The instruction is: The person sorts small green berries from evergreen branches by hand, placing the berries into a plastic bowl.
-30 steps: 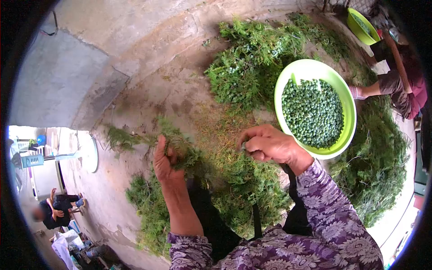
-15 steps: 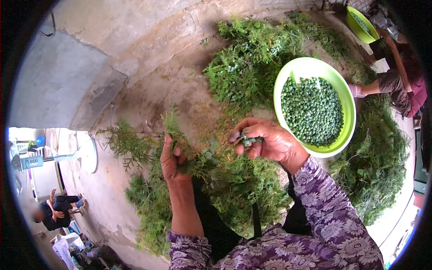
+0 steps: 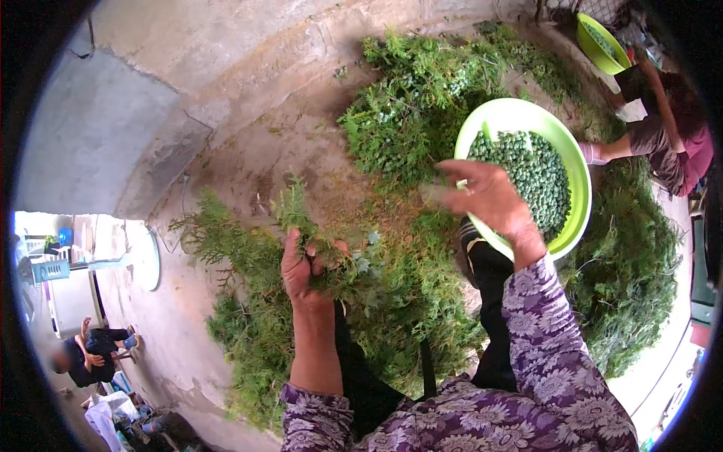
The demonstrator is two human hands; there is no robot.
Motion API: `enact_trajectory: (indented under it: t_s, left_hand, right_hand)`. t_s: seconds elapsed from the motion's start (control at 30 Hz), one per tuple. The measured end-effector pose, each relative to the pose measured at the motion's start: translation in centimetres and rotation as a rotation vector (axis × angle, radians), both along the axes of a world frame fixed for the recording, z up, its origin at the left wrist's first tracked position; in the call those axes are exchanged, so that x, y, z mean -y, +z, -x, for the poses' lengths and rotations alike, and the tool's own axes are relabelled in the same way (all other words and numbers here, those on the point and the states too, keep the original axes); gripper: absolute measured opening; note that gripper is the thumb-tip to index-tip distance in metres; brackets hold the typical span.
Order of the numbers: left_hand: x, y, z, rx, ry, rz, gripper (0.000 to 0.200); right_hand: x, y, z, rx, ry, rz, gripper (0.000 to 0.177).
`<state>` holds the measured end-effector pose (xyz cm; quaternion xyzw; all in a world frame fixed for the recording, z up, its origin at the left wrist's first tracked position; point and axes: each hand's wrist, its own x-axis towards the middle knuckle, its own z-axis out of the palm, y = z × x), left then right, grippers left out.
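My left hand point(image 3: 303, 273) is closed around a leafy evergreen branch point(image 3: 292, 205), whose flat green sprays stick out above and beside the fingers. Over the left rim of a lime-green basin point(image 3: 581, 207) is my right hand point(image 3: 493, 200), its fingers spread and smeared by motion. I see nothing between them. Small round green cones point(image 3: 538, 162) fill much of the basin's bottom, partly hidden by that hand. Below my hands, a heap of cut evergreen branches point(image 3: 407, 301) lies around my legs.
More branches are piled behind the basin point(image 3: 422, 98) and to its right point(image 3: 625, 264). A co-worker point(image 3: 674, 143) sits at the upper right near a second green basin point(image 3: 602, 45). Another person point(image 3: 90, 350) sits at the far left. A concrete wall point(image 3: 98, 135) stands at upper left.
My right hand has moved up and right from near the branches to the basin's rim. Its fingers, earlier closed on green cones, have spread. My left hand keeps the branch and shifted slightly right.
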<state>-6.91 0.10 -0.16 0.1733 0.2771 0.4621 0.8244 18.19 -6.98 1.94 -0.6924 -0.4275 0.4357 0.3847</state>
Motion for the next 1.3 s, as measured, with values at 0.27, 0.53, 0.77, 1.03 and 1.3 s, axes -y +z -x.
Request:
enact_trajectory:
  t_s: [0.27,0.53,0.77,1.03,1.3]
  left_hand:
    - [-0.6,-1.7,-0.6,-0.038,0.021,0.158,0.023]
    - [-0.4,-1.5,-1.2,-0.151,0.003,0.176,0.017]
    - [-1.0,-1.5,0.0,-0.209,0.063,0.125,0.019]
    - [-1.6,-1.6,0.6,-0.185,0.137,0.180,0.026]
    - [-1.1,-2.6,0.3,-0.045,0.052,0.235,0.031]
  right_hand:
    - [-0.8,-0.1,7.3,-0.542,0.339,-0.147,0.041]
    - [-0.6,-2.1,7.8,-0.002,0.293,-0.430,0.023]
    - [0.0,-1.3,5.9,0.221,0.334,-0.167,0.021]
    - [-0.7,-1.1,4.2,-0.561,0.090,0.028,0.020]
    - [-1.1,-2.2,6.6,-0.526,0.117,-0.093,0.037]
